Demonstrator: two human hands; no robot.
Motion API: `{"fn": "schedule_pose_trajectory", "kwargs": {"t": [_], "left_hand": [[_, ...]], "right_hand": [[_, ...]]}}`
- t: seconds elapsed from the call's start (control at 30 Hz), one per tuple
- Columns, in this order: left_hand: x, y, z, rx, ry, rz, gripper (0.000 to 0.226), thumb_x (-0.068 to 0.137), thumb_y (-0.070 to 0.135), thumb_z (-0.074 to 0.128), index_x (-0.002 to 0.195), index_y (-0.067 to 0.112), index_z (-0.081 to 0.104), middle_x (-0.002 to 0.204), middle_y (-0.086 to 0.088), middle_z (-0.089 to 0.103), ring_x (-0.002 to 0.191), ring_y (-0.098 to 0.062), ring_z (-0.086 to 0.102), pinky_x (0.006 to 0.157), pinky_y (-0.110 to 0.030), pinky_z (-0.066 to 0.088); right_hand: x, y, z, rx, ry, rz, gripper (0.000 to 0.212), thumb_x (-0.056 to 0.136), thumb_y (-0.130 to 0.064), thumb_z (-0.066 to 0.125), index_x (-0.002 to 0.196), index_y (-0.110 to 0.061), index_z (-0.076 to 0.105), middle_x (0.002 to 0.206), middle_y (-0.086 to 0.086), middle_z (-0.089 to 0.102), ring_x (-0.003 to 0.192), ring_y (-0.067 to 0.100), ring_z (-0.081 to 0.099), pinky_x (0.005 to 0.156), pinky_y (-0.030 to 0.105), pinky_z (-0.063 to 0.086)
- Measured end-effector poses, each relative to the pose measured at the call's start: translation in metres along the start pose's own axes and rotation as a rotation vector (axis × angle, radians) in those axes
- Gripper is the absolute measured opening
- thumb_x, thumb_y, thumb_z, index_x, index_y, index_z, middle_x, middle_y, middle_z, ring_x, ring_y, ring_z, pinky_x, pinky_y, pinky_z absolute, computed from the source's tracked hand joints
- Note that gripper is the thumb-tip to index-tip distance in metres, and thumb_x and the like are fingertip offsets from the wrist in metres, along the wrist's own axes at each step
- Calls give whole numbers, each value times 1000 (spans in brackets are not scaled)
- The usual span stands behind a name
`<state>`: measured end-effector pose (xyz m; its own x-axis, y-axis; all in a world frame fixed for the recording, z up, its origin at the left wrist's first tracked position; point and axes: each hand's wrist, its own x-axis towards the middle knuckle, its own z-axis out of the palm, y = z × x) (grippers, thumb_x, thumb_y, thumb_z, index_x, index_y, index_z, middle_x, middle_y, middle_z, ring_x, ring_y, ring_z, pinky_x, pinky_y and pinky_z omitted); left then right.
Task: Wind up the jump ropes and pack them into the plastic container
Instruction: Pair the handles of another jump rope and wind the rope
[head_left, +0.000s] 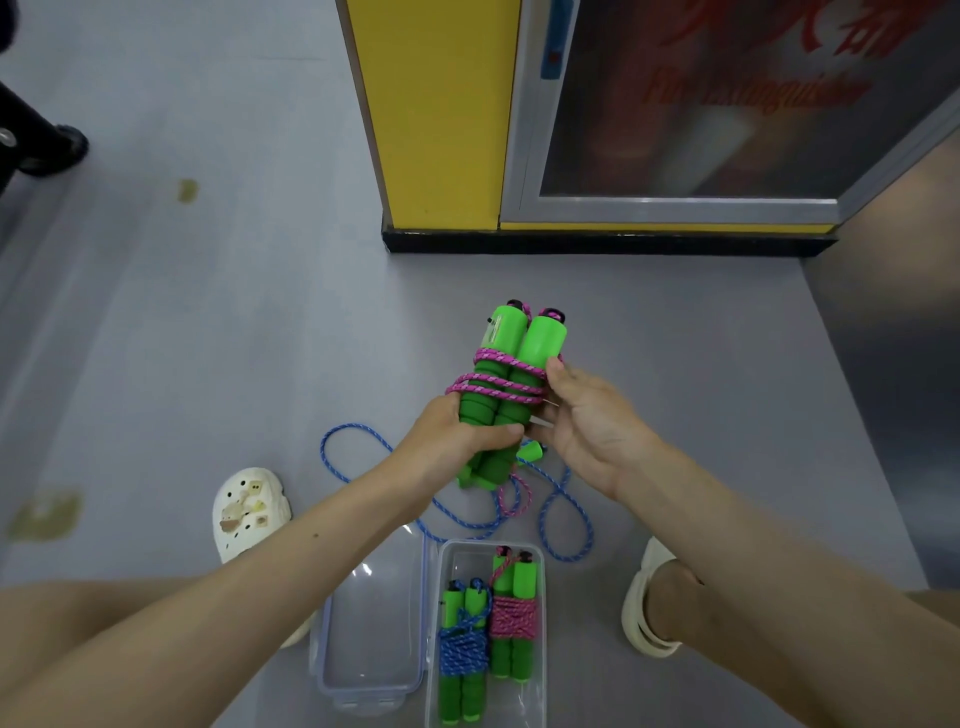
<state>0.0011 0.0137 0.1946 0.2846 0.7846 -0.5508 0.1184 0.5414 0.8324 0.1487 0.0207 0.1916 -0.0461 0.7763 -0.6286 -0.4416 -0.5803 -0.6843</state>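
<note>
My left hand (457, 441) grips two green jump-rope handles (514, 353) held side by side and upright. A pink rope (498, 387) is looped a few times around them. My right hand (587, 421) pinches that pink rope at the right side of the handles. The rope's loose tail (511, 496) hangs below. An unwound blue jump rope (363, 441) lies on the floor under my hands. The clear plastic container (540, 675) near the bottom holds a blue-wound bundle (464, 649) and a pink-wound bundle (513, 618).
The container's clear lid (371, 639) lies open to its left. My feet in pale shoes (249, 512) flank the work area. A yellow pillar (436, 114) and a glass-fronted fire extinguisher cabinet (701, 104) stand ahead. Grey floor (208, 312) spreads to the left.
</note>
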Motion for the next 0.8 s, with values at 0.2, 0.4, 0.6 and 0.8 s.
{"fn": "schedule_pose_trajectory", "kwargs": {"t": [0.2, 0.4, 0.6, 0.8], "left_hand": [[-2, 3, 6, 106, 17, 73, 14, 84, 2, 69, 89, 14, 64, 78, -4, 69, 62, -8, 67, 59, -21, 56], [0, -4, 5, 261, 35, 115, 14, 83, 11, 71, 92, 18, 62, 84, -6, 70, 69, -10, 69, 66, -28, 59], [1, -12, 8, 687, 214, 197, 30, 83, 26, 69, 105, 16, 52, 85, -1, 63, 79, -22, 63, 70, -36, 53], [-4, -13, 12, 1030, 295, 270, 29, 90, 25, 61, 110, 12, 45, 91, -2, 62, 73, -18, 52, 62, -27, 37]], "right_hand": [[0, 2, 0, 26, 20, 7, 37, 98, -27, 46, 120, 0, 59, 114, 17, 66, 103, 27, 64, 88, 41, 54], [-3, 7, 2, 134, -8, 48, 33, 98, -22, 47, 121, -1, 58, 113, 16, 66, 101, 26, 64, 83, 40, 56], [-1, 14, 9, 140, 68, 126, 34, 101, -25, 40, 121, -2, 56, 106, 13, 66, 89, 21, 65, 73, 32, 56], [-3, 14, 11, -119, 320, 242, 29, 97, -32, 51, 87, -5, 59, 77, 14, 60, 64, 22, 59, 63, 35, 53]]}}
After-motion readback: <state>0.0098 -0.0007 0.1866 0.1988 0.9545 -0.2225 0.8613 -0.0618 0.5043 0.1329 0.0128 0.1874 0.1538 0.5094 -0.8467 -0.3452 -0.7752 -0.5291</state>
